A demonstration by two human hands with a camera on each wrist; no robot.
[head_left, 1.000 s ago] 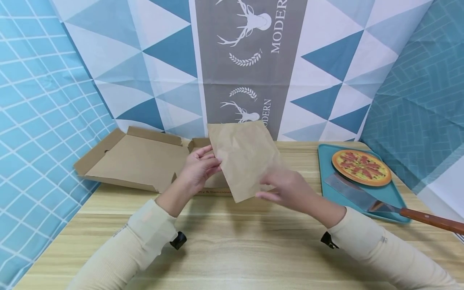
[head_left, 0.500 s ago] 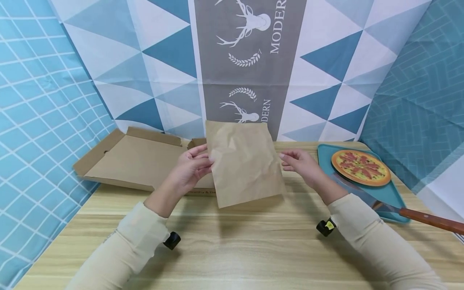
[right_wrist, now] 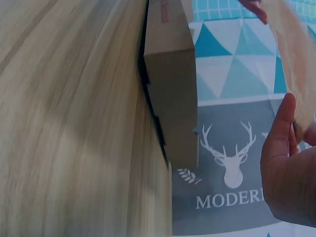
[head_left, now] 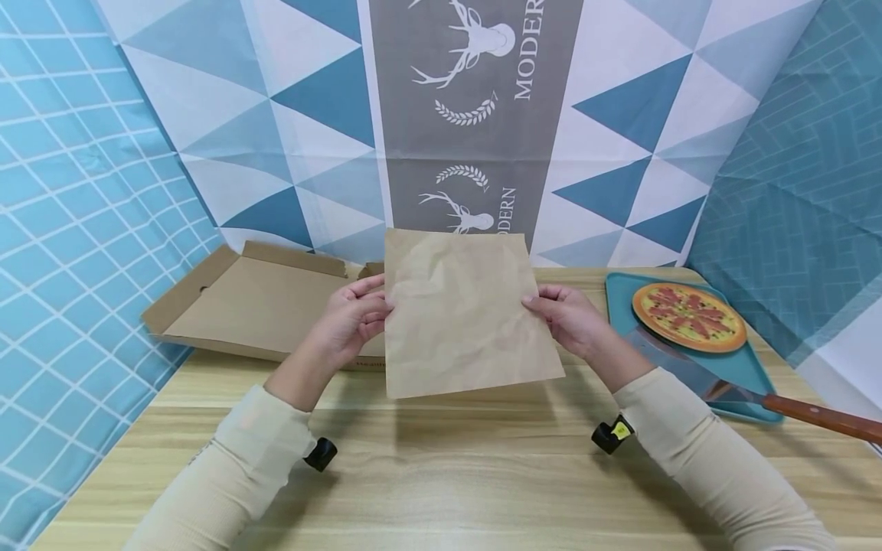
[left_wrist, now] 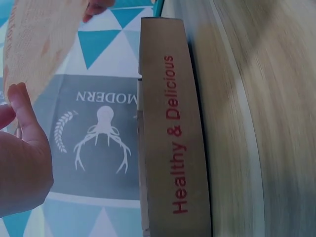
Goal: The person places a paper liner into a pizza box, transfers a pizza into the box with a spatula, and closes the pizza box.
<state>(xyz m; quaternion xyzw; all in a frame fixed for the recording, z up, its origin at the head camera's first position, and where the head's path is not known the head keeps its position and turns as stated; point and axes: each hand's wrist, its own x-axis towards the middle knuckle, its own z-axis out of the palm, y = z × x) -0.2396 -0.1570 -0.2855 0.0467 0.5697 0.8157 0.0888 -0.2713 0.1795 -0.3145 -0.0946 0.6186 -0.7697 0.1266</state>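
Observation:
A square sheet of brown paper (head_left: 468,314) is stretched between the two hands, raised above the table in the head view. At its left edge the left hand (head_left: 347,317) pinches it between thumb and fingers. The right hand (head_left: 570,317) pinches the right edge the same way. Behind the paper stands an open cardboard pizza box (head_left: 276,306), its lid folded out to the left; the sheet hides much of the base. "Healthy & Delicious" runs in red along the box's front wall (left_wrist: 175,138) in the left wrist view. Faint reddish print shows on the paper's underside (left_wrist: 39,44).
On the right lies a teal tray (head_left: 620,306) bearing a pizza (head_left: 689,317) and a metal pizza server (head_left: 675,367). Its wooden handle (head_left: 823,417) juts past the tray's edge. Patterned cloth (head_left: 475,138) hangs behind the wooden table (head_left: 468,482).
The right hand has left the paper's lower corner, moved up to its right edge and now grips it there. The sheet has been turned squarer and spread flatter; the left hand shifted slightly left.

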